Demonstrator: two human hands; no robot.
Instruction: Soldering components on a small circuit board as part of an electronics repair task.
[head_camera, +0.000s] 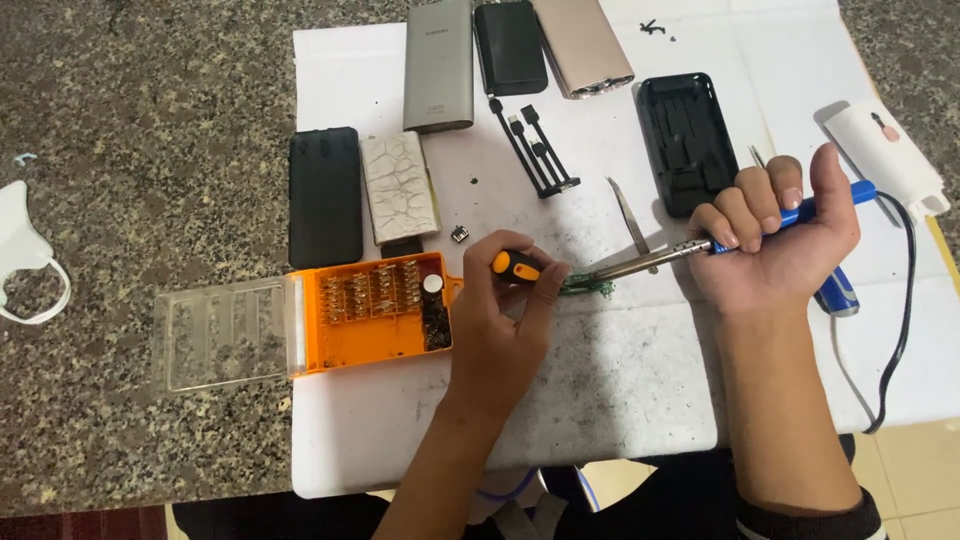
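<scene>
Fingers of the right hand (775, 240) grip a blue-handled soldering iron (700, 245); left hand (500, 320) pinches an orange screwdriver (516, 266).

Green circuit board (590, 287): mostly covered by left hand (500, 320); components too small to resolve. Orange-and-black screwdriver (515, 266): shaft hidden inside the left fingers. Soldering iron (680, 252): tip contact with the board not discernible; blue handle largely wrapped by right hand (780, 240). Bits in orange case (375, 310): too small to tell types. Grey power bank (440, 60), black one (510, 45) and rose-gold one (580, 45) cut by top edge. White object (25, 250) cut at left edge.
</scene>
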